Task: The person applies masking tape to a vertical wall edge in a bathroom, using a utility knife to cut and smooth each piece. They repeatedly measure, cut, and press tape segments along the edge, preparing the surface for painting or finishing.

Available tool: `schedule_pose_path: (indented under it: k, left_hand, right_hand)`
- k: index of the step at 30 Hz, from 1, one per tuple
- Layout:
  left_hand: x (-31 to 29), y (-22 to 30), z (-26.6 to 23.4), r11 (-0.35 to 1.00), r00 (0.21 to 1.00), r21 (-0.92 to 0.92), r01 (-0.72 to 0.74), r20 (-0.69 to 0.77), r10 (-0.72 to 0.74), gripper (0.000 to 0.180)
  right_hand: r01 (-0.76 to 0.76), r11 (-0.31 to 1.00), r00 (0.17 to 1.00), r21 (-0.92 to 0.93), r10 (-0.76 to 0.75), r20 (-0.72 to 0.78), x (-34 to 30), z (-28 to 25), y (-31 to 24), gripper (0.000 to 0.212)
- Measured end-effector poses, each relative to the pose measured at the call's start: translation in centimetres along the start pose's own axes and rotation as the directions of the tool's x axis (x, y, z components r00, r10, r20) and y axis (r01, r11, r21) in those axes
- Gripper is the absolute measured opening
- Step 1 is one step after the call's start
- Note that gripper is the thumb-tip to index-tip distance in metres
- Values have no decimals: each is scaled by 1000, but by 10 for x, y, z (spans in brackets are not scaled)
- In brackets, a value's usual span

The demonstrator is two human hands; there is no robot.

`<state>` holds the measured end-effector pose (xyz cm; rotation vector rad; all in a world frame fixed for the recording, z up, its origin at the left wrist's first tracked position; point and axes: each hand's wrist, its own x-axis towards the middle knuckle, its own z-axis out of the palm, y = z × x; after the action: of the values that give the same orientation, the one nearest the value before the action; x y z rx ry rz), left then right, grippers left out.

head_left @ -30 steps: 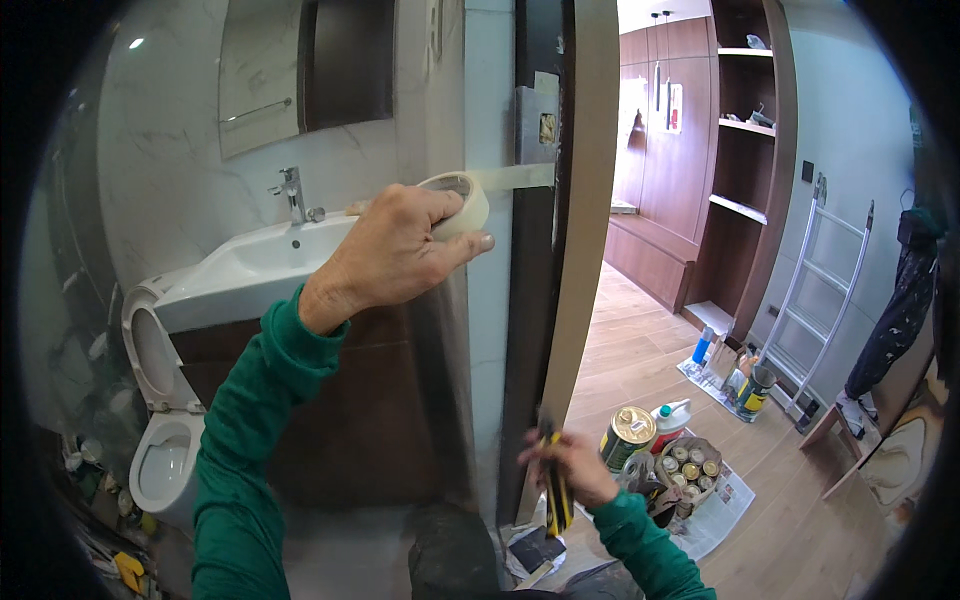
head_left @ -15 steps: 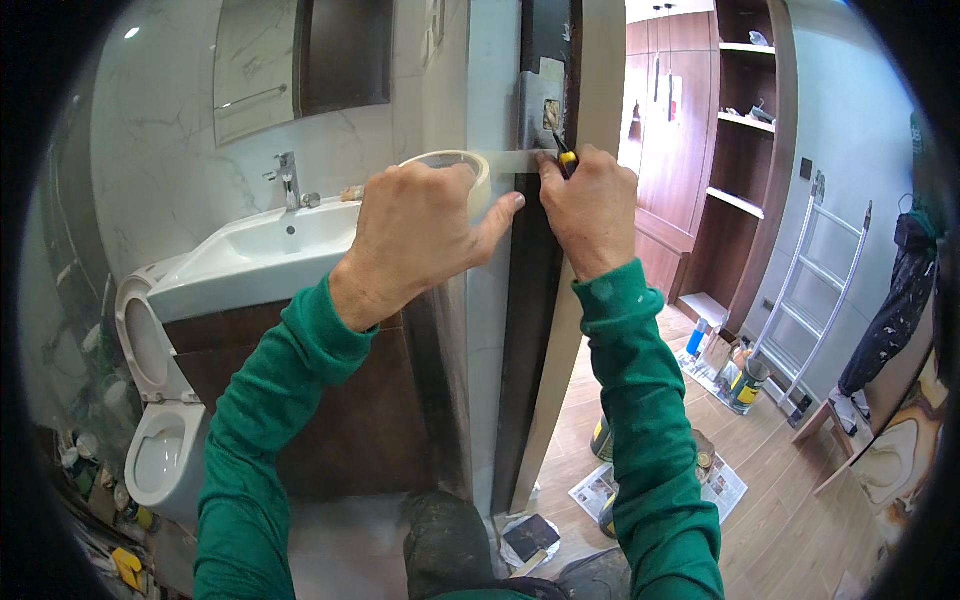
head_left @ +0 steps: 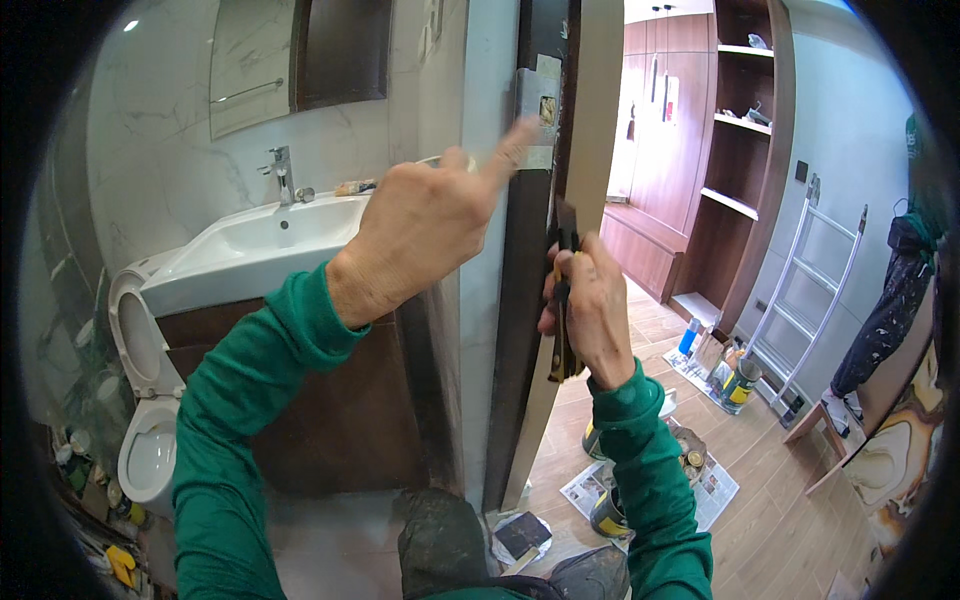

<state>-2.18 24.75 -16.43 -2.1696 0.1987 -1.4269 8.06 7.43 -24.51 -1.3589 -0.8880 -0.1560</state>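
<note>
My left hand [head_left: 420,225] grips a roll of masking tape [head_left: 432,160], mostly hidden behind the knuckles. One of its fingers, blurred, points at the metal strike plate [head_left: 524,97] on the dark door jamb [head_left: 522,270]. Pale tape pieces lie above and below the plate's opening: an upper strip [head_left: 548,67] and a lower strip [head_left: 537,158]. In my right hand [head_left: 597,310] is a black and yellow utility knife [head_left: 561,345], its blade upward, beside the jamb's edge and below the plate.
A white sink [head_left: 260,235] and toilet [head_left: 150,450] are at left. Past the doorway, paint cans [head_left: 740,383] stand on newspaper, with a ladder [head_left: 800,290] against the wall. A person in paint-spotted trousers [head_left: 890,310] stands on a low bench at far right.
My right hand has dropped down the jamb, away from the tape, with the knife now upright. The tape strip stretched from the roll now ends below the plate. My left finger has risen toward the plate.
</note>
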Motion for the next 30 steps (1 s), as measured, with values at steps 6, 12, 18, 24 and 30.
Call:
schedule_pose_path:
  k: [6,12,18,24,30]
  left_hand:
    - [14,0,-5,980,971,140,-145,211,114,58]
    - [24,1,-11,950,918,245,-194,387,88,55]
    - [21,1,-8,958,931,229,-175,354,85,55]
    - [17,-5,-4,961,962,193,-201,222,156,53]
    - [18,-5,-5,971,967,175,-164,221,124,51]
  right_hand:
    - [298,852,923,-431,-373,-99,38,21,-4,17]
    - [332,809,882,-485,-449,-144,52,35,5,18]
    - [270,841,916,-469,-375,-144,53,33,-1,19]
    - [245,874,925,-420,-341,-170,55,36,-3,20]
    - [252,880,925,-402,-342,-168,54,36,-2,19]
